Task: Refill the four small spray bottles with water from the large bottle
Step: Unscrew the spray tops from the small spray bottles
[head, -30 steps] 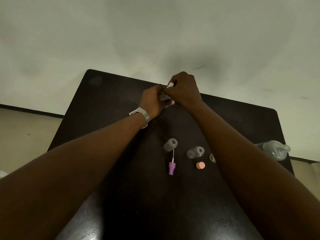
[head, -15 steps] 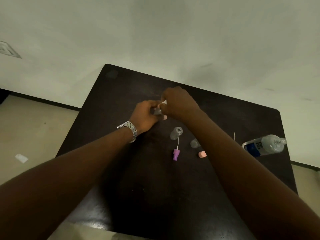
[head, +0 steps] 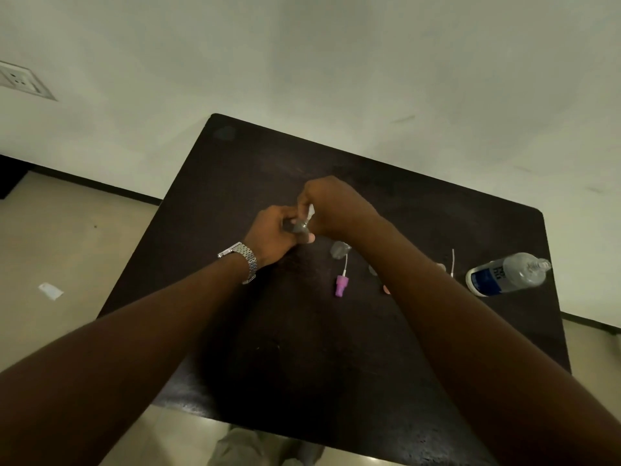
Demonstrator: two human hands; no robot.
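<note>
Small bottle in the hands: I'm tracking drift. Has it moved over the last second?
Yes. The small bottle has come away from the far edge of the table, toward the person and the purple spray cap.

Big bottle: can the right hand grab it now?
Probably not yet. The right hand pinches the white top on the small bottle that the left hand holds. Nothing seems to block the way to the big bottle, though.

From my end I see a dark table set against a pale wall. At the far left of that wall sits 1 white socket plate. A black skirting runs along the wall's foot, above the beige floor. On the floor, 1 white scrap lies left of the table.
</note>
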